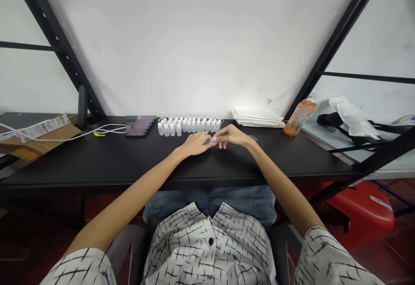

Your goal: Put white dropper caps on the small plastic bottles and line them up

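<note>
Over the middle of the black table, my left hand (197, 143) is closed around a small translucent bottle (211, 140) that lies tilted between my two hands. Its white tip end points to the right, where the fingers of my right hand (231, 136) pinch it. My fingers cover much of the bottle. Just behind my hands, several small white bottles (189, 125) stand upright in rows near the wall, many with thin nozzle tips.
White flat packets (257, 117) are stacked behind my right hand. An orange drink bottle (300, 117) leans at the right. A dark phone-like object (140, 126), white cables (81, 135) and a cardboard box (42, 136) are on the left. Black shelf posts flank the table (113, 164).
</note>
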Tool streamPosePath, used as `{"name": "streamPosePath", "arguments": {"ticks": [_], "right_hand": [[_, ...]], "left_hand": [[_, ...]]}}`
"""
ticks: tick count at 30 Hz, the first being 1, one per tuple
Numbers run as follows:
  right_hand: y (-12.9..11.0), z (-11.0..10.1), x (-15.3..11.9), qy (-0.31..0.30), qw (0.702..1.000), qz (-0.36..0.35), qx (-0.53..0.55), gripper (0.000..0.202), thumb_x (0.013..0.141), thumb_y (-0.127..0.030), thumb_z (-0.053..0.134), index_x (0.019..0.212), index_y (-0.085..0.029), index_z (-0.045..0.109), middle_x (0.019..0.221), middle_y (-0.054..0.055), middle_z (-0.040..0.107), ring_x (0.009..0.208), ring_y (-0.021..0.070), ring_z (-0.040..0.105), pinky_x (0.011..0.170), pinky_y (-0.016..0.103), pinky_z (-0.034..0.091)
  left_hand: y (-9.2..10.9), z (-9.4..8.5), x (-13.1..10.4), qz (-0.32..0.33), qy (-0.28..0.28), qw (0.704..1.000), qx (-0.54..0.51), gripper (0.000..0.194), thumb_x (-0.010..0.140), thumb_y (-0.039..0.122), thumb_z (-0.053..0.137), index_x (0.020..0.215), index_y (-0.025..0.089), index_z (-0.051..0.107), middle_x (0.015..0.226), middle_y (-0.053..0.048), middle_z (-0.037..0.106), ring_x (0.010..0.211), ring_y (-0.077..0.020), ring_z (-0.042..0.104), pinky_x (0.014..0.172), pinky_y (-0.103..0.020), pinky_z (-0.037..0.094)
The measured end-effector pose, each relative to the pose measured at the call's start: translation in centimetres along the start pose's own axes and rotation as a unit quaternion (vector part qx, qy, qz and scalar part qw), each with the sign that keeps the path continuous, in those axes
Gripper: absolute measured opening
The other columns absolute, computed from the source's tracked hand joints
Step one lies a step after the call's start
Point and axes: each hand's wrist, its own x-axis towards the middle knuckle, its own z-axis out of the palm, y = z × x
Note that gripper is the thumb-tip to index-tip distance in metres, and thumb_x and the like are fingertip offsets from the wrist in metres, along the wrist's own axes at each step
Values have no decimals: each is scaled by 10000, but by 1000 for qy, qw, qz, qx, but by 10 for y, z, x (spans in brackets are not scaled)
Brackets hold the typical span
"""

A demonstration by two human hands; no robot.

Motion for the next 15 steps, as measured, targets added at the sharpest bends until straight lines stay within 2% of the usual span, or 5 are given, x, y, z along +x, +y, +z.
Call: {"name": "streamPosePath", "arguments": {"ticks": [8, 12, 15], "right_hand": [[7, 2, 2, -14, 1000, -10, 2, 399, 657, -378, 853, 905, -75, 774, 684, 83, 734, 551, 174, 691, 495, 254, 566], [7, 7, 3, 6, 1000, -26, 6, 414, 651, -414, 858, 873, -76, 770, 656, 76, 723, 534, 164, 675, 481, 245, 554], [6, 9, 4, 22, 999, -44, 8, 421, 661, -436, 853, 870, -80, 772, 656, 79, 721, 553, 165, 677, 499, 246, 557]], "left_hand": [[-1, -4, 1, 22, -16, 999, 31, 388, 946, 481, 463, 908, 174, 698, 899, -75, 648, 794, -202, 580, 617, -283, 323], [-2, -4, 1, 17, 15, 999, 48, 333, 923, 419, 505, 931, 163, 718, 883, -77, 657, 769, -199, 570, 608, -291, 314], [-5, -4, 2, 0, 41, 999, 25, 326, 883, 444, 557, 883, 165, 726, 855, -65, 652, 745, -188, 554, 605, -288, 317]]}}
